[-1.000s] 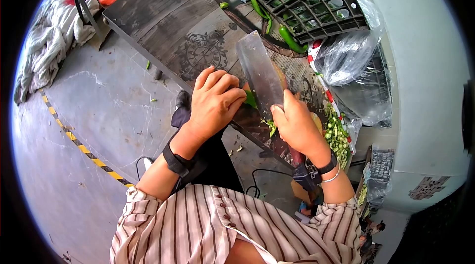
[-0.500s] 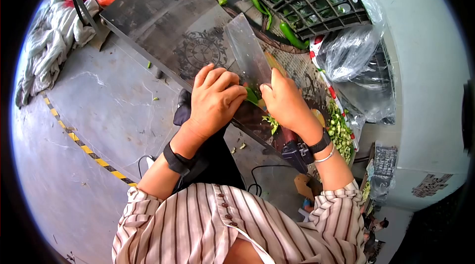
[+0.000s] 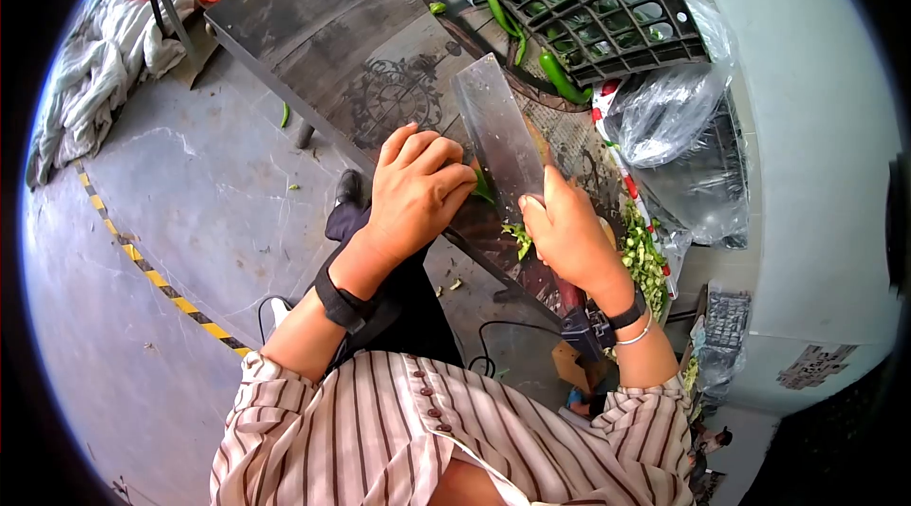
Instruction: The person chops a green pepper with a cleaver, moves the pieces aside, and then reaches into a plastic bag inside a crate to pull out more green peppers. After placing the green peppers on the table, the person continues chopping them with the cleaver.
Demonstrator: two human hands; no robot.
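A wide-bladed cleaver (image 3: 495, 122) is in my right hand (image 3: 574, 239), its blade slanting up and left over the dark table. My left hand (image 3: 413, 191) is just left of the blade, with its fingertips closed on a green pepper (image 3: 483, 185) that shows only in part beneath them. Bits of cut green pepper (image 3: 518, 239) lie below the blade. More chopped pepper (image 3: 643, 264) is heaped to the right of my right wrist.
A black plastic crate (image 3: 607, 3) stands at the top right, with whole green peppers (image 3: 562, 79) beside it. Clear plastic wrap (image 3: 674, 117) lies at the right. The dark table (image 3: 313, 22) has its edge close to my legs. Cloth (image 3: 95, 70) lies at the upper left.
My right hand and the cleaver have moved right and slightly down, away from my left hand. My left hand has stayed nearly in place. The whole view has shifted slightly.
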